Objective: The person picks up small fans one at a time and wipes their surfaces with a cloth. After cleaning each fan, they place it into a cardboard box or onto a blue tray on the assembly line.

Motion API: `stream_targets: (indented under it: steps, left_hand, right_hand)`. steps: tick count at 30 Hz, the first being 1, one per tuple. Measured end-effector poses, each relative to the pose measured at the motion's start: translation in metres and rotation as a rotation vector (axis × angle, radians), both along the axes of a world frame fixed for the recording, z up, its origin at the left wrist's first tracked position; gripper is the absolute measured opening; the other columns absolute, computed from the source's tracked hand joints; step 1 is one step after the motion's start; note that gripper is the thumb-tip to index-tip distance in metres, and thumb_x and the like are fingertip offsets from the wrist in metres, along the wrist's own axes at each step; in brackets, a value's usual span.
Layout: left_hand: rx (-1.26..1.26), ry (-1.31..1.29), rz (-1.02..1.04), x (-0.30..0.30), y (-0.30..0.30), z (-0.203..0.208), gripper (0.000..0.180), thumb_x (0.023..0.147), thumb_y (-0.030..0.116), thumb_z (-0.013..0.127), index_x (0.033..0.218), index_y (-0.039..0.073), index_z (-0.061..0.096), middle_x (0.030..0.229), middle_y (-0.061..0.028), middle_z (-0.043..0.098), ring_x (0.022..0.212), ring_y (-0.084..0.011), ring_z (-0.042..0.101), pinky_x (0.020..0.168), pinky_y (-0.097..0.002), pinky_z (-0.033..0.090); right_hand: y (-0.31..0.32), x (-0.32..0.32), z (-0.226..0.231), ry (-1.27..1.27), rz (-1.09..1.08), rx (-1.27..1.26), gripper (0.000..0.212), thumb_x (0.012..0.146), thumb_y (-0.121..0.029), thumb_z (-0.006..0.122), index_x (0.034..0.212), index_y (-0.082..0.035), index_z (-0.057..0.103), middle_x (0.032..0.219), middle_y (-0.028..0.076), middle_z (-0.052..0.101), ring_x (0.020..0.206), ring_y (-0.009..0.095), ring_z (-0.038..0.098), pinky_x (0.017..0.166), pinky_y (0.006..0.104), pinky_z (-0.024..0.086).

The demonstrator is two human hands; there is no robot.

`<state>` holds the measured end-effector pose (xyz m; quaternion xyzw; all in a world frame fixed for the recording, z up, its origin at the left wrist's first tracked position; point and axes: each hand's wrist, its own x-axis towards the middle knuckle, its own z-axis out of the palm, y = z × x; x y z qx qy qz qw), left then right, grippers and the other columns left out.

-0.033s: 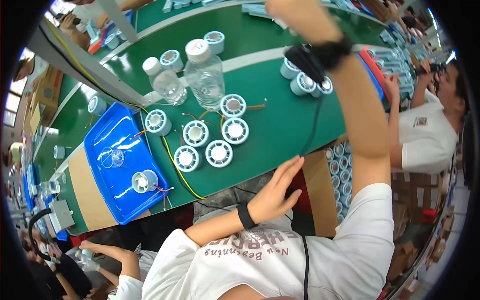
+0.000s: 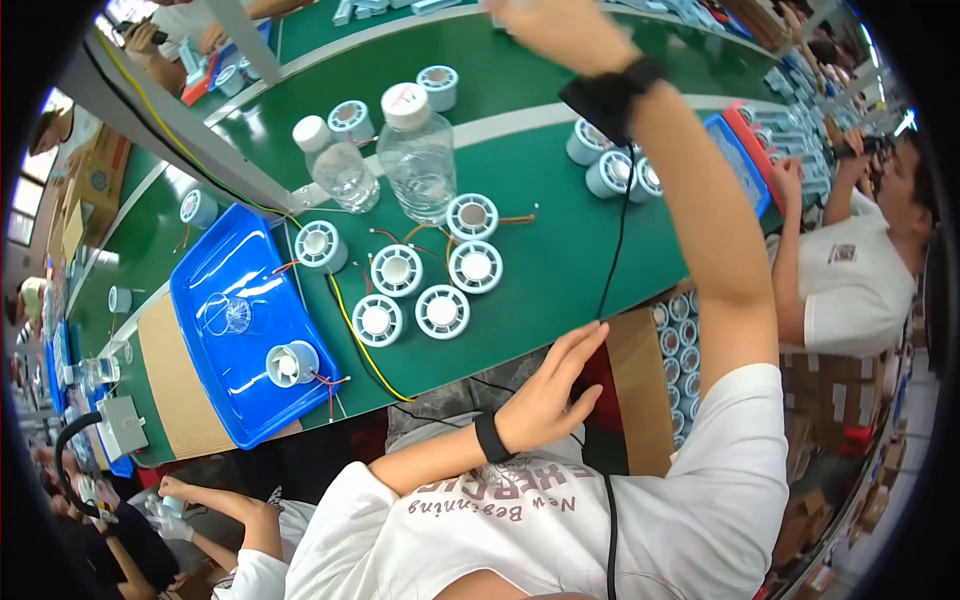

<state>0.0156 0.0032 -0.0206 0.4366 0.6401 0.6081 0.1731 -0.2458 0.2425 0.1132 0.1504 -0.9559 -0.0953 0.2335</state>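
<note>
My left hand (image 2: 545, 400) is held palm-down by the table's near edge, its fingers stretched out and holding nothing. My right hand (image 2: 568, 35) reaches far over the green table (image 2: 560, 240) to the top of the picture. Its fingers are blurred and partly cut off, so I cannot tell what they hold. Below that wrist, with its black band and box, several light-blue round fan units (image 2: 608, 175) stand partly behind the forearm. Left of centre, more fan units (image 2: 442, 312) with thin coloured wires stand grouped near a large clear bottle (image 2: 415, 160) and a smaller one (image 2: 345, 175).
A blue tray (image 2: 240, 370) at the left holds a clear plastic cup (image 2: 238, 314) and a white-and-blue fan unit (image 2: 290, 364). A cardboard box (image 2: 640, 400) packed with fan units stands at the right below the table. A co-worker (image 2: 850, 260) sits on the right.
My right hand has swung to the left along the far side of the table. My left hand has hardly moved. The view has shifted slightly.
</note>
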Motion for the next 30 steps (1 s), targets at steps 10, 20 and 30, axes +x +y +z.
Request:
stream_targets:
  steps: [10,20,30]
  left_hand:
    - [0.042,-0.192,0.090,-0.027,-0.033,0.017,0.048,0.083,-0.006,0.060,0.130,0.002,0.052,0.128,-0.0178,0.053,0.113,-0.0307,0.058,0.096,-0.0379,0.047]
    - [0.139,0.417,0.451,-0.036,-0.028,0.033,0.056,0.076,-0.011,0.066,0.130,-0.002,0.053,0.135,-0.0245,0.050,0.121,-0.0387,0.054,0.100,-0.0399,0.045]
    - [0.233,0.171,0.341,-0.008,0.012,0.022,0.078,0.069,-0.004,0.079,0.138,-0.002,0.044,0.141,-0.0253,0.043,0.126,-0.0337,0.050,0.098,-0.0399,0.049]
  right_hand:
    - [-0.025,-0.095,-0.121,-0.570,0.071,-0.202,0.073,0.063,-0.008,0.081,0.129,-0.026,0.057,0.119,0.015,0.056,0.109,0.035,0.058,0.095,0.0408,0.048]
    - [0.011,0.131,0.023,-0.629,0.437,-0.701,0.062,0.067,-0.016,0.083,0.123,-0.003,0.060,0.123,0.010,0.061,0.118,0.023,0.054,0.100,0.0333,0.041]
    - [-0.007,0.275,-0.002,-0.680,0.338,-0.836,0.064,0.076,-0.039,0.078,0.126,-0.003,0.059,0.116,0.008,0.064,0.102,0.019,0.060,0.080,0.0292,0.048]
